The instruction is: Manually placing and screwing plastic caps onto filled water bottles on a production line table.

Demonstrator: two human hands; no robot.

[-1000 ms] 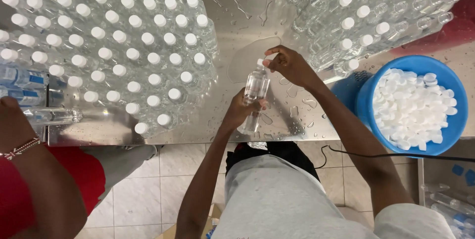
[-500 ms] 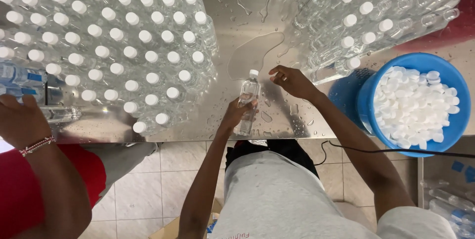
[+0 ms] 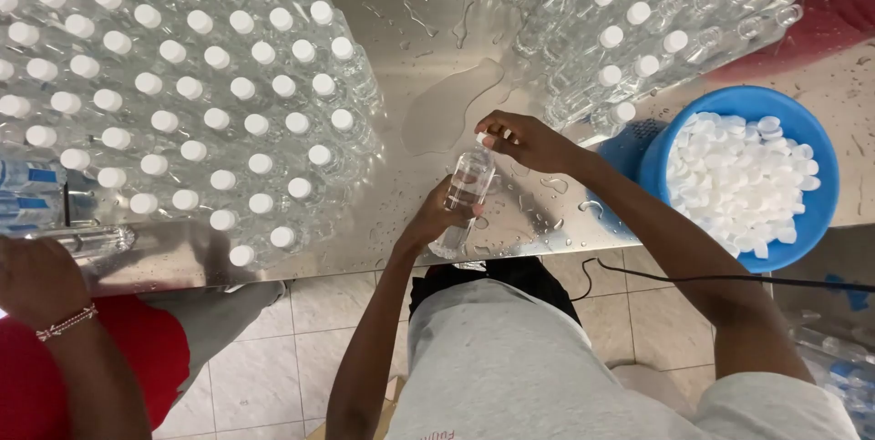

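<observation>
Nearest to me: my grey shirt and dark waistband over pale floor tiles, with a thin black cable (image 3: 693,278) running off to my right.

My left hand (image 3: 437,220) is wrapped around the lower body of a small clear bottle (image 3: 465,189); fingers curled narrow, holding it. The bottle stands a little tilted on the wet steel table (image 3: 428,30), close to its near edge, between the two large groups of bottles.

My right hand (image 3: 524,139) is at the bottle's top. Fingertips pinched close together on the white cap (image 3: 481,138); the cap is mostly covered, so I cannot tell how far it is seated.

To my right, just beside my right forearm: a blue tub (image 3: 802,144) heaped with loose white caps (image 3: 734,180).

To my left, at the table edge: another person's hand (image 3: 36,281) with a beaded bracelet at the wrist, red clothing below it, touching a clear bottle lying on its side (image 3: 87,240).

Further out, left: a dense block of upright capped bottles (image 3: 173,85), white tops in rows. Further out, right: a second group of bottles (image 3: 629,30), some capped, some open at the neck. Between the groups: a puddle and scattered droplets (image 3: 451,107) on the steel.
</observation>
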